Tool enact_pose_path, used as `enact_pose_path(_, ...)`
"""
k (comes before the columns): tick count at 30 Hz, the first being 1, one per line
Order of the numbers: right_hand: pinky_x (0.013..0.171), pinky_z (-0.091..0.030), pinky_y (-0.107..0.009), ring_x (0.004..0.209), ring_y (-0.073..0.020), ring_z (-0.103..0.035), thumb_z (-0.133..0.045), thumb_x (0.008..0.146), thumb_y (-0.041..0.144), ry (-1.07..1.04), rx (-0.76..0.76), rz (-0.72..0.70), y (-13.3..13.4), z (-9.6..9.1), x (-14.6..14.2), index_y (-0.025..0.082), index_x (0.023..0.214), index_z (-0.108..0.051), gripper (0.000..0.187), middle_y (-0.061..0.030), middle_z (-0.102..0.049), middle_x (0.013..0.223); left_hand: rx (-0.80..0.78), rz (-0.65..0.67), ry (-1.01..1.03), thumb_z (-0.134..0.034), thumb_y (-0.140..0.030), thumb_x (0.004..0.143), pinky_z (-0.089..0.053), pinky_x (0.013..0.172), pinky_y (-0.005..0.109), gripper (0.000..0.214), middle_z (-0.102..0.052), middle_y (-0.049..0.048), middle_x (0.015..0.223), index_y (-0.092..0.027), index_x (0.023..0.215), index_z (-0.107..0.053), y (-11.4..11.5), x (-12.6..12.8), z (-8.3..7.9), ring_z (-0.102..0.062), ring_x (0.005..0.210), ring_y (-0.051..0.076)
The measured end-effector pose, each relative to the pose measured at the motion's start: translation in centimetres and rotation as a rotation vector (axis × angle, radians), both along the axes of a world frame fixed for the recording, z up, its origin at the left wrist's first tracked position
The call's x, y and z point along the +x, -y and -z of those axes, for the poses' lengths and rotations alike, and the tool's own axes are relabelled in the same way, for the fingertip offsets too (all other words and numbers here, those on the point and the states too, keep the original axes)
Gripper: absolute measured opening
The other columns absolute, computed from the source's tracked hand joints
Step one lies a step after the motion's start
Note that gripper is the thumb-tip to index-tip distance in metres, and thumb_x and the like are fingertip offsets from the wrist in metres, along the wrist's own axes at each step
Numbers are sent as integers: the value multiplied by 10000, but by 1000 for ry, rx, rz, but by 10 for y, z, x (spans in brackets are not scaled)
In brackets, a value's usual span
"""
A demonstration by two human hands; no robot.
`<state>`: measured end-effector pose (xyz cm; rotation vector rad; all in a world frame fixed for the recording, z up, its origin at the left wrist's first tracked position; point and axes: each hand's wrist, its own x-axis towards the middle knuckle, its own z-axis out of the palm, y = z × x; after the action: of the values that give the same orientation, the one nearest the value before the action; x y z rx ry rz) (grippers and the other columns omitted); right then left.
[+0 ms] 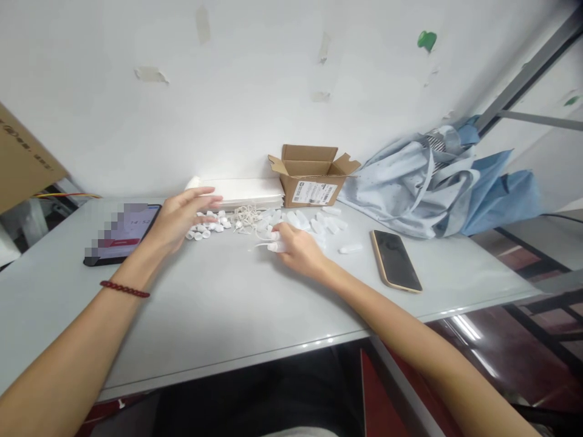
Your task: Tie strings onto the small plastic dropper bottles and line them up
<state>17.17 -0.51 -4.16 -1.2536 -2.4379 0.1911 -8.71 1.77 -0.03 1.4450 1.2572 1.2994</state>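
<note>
My left hand hovers at a pile of small white caps, fingers spread, and I see nothing held in it. In my right hand the fingers are closed on small white plastic tubes, seemingly two, with thin white cords sticking out to the left. Between the hands lies a tangle of off-white cords. Behind and beside my right hand several translucent plastic tubes are scattered, and a single tube lies apart from them. My fingers hide part of the held tubes.
An opened cardboard box and a stack of white sheets or flat packs stand against the wall. A tablet lies left, a phone right. Light-blue fabric is heaped at the right rear of the grey table.
</note>
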Motion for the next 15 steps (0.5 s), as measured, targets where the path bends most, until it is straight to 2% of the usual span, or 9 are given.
enact_pose_path(1,705,-447,-319,917,-243,-617,-497,790,125,32,17,1,1,-1,0,163,1175,-450,389,-113,-611,1193,-6,52,-55,-595,-433,828,-527,887,488,485,-650,160,1181,-133,1209,-578,9,9,-2,-600,1116,312)
enact_pose_path(3,645,-425,-301,888,-233,-611,-493,790,108,116,60,-2,4,-4,-2,164,1162,-463,378,-105,-612,1178,-25,243,-267,-609,-481,806,-499,928,456,562,-613,136,1259,-175,1270,-530,26,30,-3,-569,1165,307)
enact_pose_path(5,586,-390,-287,888,-226,-594,-485,807,102,206,125,-9,6,-6,-3,161,1146,-481,343,-102,-617,1136,49,337,-549,-687,-458,737,-483,935,419,731,-533,119,1364,-226,1372,-409,42,51,1,-509,1234,309)
enact_pose_path(6,562,-371,-286,887,-222,-582,-469,831,103,247,166,-13,7,-7,-4,160,1134,-491,310,-101,-621,1102,92,369,-679,-668,-434,756,-479,920,414,697,-517,134,1369,-211,1363,-406,47,59,3,-532,1197,310)
enact_pose_path(8,531,-338,-293,878,-216,-554,-410,886,95,318,254,-18,7,-7,-5,165,1104,-514,251,-95,-629,1033,127,344,-914,-486,-358,876,-483,808,417,348,-619,158,1160,-151,1151,-534,54,70,9,-617,997,305)
enact_pose_path(9,525,-326,-296,873,-213,-540,-376,904,81,345,291,-19,6,-7,-5,168,1085,-526,251,-91,-631,1011,122,334,-1009,-394,-318,910,-472,745,413,258,-649,148,1019,-149,1008,-562,55,72,11,-631,882,296)
enact_pose_path(10,523,-317,-299,869,-210,-528,-352,914,67,364,321,-22,5,-8,-5,172,1067,-536,261,-87,-633,1000,109,331,-1073,-320,-285,927,-452,694,403,265,-650,125,889,-165,879,-551,56,73,13,-625,788,284)
enact_pose_path(12,526,-306,-297,868,-205,-510,-344,920,54,378,358,-34,1,-7,-3,176,1041,-551,269,-79,-639,1002,76,372,-1083,-258,-282,941,-414,643,374,317,-612,78,740,-199,728,-478,54,72,15,-593,685,254)
enact_pose_path(15,537,-297,-283,869,-194,-501,-368,920,54,336,383,-58,-9,-6,5,186,1040,-565,266,-66,-649,1014,14,483,-881,-262,-357,953,-388,613,325,358,-549,27,670,-212,654,-393,52,68,11,-536,629,197)
